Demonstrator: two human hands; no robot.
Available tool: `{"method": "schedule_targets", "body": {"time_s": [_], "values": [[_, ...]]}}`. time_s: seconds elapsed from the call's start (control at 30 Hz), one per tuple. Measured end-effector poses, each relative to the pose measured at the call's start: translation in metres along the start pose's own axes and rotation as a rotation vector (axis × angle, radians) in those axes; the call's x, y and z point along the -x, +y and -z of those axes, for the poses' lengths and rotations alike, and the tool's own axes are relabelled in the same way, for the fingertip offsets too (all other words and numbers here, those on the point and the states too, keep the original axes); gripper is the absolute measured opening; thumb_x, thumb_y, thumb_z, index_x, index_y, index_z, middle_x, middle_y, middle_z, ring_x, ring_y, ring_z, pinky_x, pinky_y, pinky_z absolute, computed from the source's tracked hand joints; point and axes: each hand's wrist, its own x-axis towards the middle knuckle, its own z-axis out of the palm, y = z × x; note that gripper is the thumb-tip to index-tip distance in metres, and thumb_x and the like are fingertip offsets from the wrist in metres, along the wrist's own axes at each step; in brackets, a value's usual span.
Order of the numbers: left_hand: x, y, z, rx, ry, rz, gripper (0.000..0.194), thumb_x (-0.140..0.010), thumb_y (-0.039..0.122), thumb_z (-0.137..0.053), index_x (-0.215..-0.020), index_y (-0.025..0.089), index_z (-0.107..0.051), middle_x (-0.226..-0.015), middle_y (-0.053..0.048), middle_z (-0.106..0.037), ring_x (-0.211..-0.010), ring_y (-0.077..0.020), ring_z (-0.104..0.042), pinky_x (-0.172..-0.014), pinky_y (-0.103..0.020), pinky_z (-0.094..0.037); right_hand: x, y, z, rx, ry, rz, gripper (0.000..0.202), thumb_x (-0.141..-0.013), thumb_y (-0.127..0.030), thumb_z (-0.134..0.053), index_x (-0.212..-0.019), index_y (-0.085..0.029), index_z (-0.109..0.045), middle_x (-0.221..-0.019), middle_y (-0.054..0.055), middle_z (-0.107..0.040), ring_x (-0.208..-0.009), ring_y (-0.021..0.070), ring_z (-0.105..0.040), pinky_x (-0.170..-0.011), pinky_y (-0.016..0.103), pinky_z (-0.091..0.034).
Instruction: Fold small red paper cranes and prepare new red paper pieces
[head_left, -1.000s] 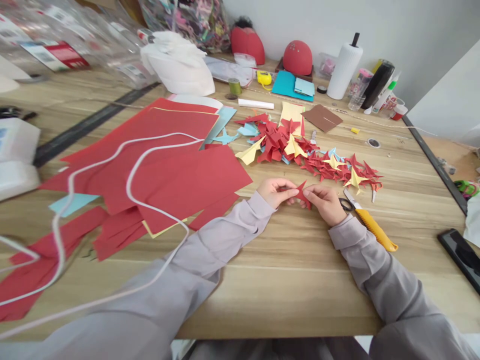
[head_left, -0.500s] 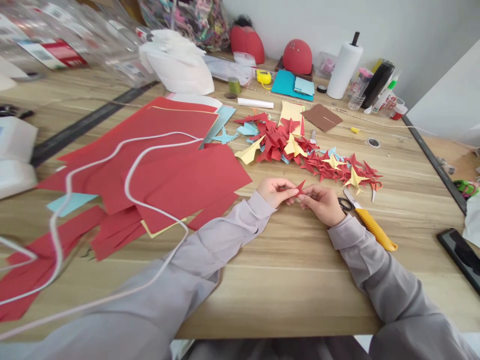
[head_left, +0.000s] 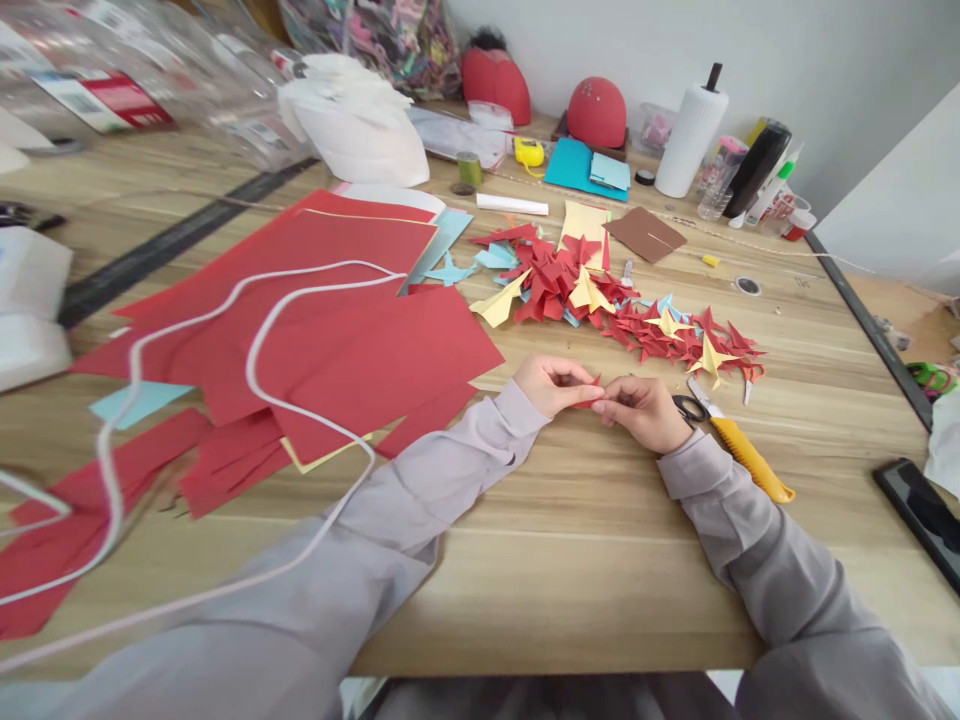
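Between my two hands is a small folded piece of red paper (head_left: pixel 588 396), mostly covered by fingers. My left hand (head_left: pixel 553 385) pinches it from the left, thumb on top. From the right, my right hand (head_left: pixel 640 408) grips its other end between thumb and forefinger. Just beyond my hands lies a heap of folded paper stars (head_left: pixel 551 280), mostly red with some yellow and blue. Right of my right hand rest a yellow-handled utility knife (head_left: pixel 750 460) and scissors with a black handle loop (head_left: pixel 689 407).
Red paper sheets (head_left: pixel 360 350) cover the table's left side, with a white cord (head_left: pixel 255 350) across them. A phone (head_left: pixel 919 515) lies at the right edge. Along the back stand a white bottle (head_left: pixel 690 140), a yellow tape measure (head_left: pixel 529 151) and a blue folder (head_left: pixel 568 168).
The pointed tip of the red paper has turned down and left between my fingers, so less of it shows. My hands stay in nearly the same place.
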Motion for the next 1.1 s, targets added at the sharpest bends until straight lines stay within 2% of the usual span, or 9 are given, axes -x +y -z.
{"method": "schedule_targets", "body": {"time_s": [0.1,0.3,0.47,0.63,0.83,0.97,1.1], "values": [[-0.001,-0.006,0.000,0.010,0.037,0.013,0.027,-0.047,0.033,-0.080,-0.061,0.013,-0.069,-0.063,-0.004,-0.067,-0.057,-0.0117,-0.059,-0.054,-0.023,-0.048,0.000,0.000,0.000,0.018,-0.010,-0.004,0.028,-0.071,-0.042,-0.066,-0.065,-0.015,-0.059,-0.051,-0.001,-0.059,-0.045,0.0086,-0.049,-0.046,0.022,-0.040],[-0.002,-0.011,0.000,-0.059,0.092,0.030,0.027,-0.048,0.035,-0.079,-0.057,0.013,-0.067,-0.051,-0.002,-0.063,-0.048,-0.0092,-0.053,-0.048,-0.021,-0.043,-0.001,0.002,0.000,0.025,-0.014,-0.002,0.027,-0.071,-0.041,-0.066,-0.066,-0.015,-0.060,-0.052,-0.001,-0.059,-0.046,0.0089,-0.050,-0.047,0.022,-0.040],[-0.001,-0.009,-0.003,-0.081,0.117,0.030,0.025,-0.054,0.036,-0.076,-0.059,0.013,-0.068,-0.053,-0.003,-0.064,-0.049,-0.0094,-0.054,-0.049,-0.022,-0.043,0.000,0.005,0.000,0.041,-0.031,0.007,0.024,-0.072,-0.038,-0.066,-0.070,-0.015,-0.061,-0.054,-0.001,-0.060,-0.046,0.0085,-0.049,-0.047,0.022,-0.039],[0.000,-0.005,-0.004,-0.003,0.138,0.049,0.024,-0.050,0.032,-0.078,-0.062,0.013,-0.069,-0.063,-0.004,-0.069,-0.056,-0.0110,-0.058,-0.055,-0.023,-0.047,0.001,0.005,0.000,0.072,-0.043,0.005,0.024,-0.074,-0.039,-0.065,-0.070,-0.015,-0.061,-0.054,-0.001,-0.059,-0.046,0.0088,-0.049,-0.048,0.022,-0.039],[0.005,0.005,-0.005,0.019,0.131,0.125,0.023,-0.055,0.033,-0.076,-0.061,0.013,-0.066,-0.052,-0.001,-0.063,-0.046,-0.0081,-0.052,-0.047,-0.021,-0.041,0.000,0.004,-0.001,0.049,-0.039,0.009,0.023,-0.073,-0.038,-0.066,-0.071,-0.015,-0.061,-0.054,-0.001,-0.060,-0.046,0.0089,-0.049,-0.047,0.023,-0.039],[0.006,0.010,-0.008,0.073,0.153,0.180,0.031,-0.059,0.043,-0.073,-0.059,0.013,-0.066,-0.051,-0.001,-0.062,-0.043,-0.0064,-0.049,-0.044,-0.019,-0.039,0.000,0.003,-0.001,0.036,-0.032,-0.014,0.023,-0.072,-0.037,-0.067,-0.069,-0.015,-0.060,-0.053,-0.001,-0.060,-0.045,0.0085,-0.049,-0.046,0.022,-0.038],[0.005,0.011,-0.008,0.182,0.190,0.214,0.040,-0.060,0.051,-0.070,-0.073,0.013,-0.069,-0.067,-0.003,-0.068,-0.049,-0.0068,-0.054,-0.049,-0.019,-0.045,0.000,0.002,-0.001,-0.013,0.005,-0.026,0.025,-0.070,-0.038,-0.068,-0.068,-0.015,-0.060,-0.053,-0.001,-0.060,-0.046,0.0091,-0.051,-0.047,0.022,-0.041]]}}
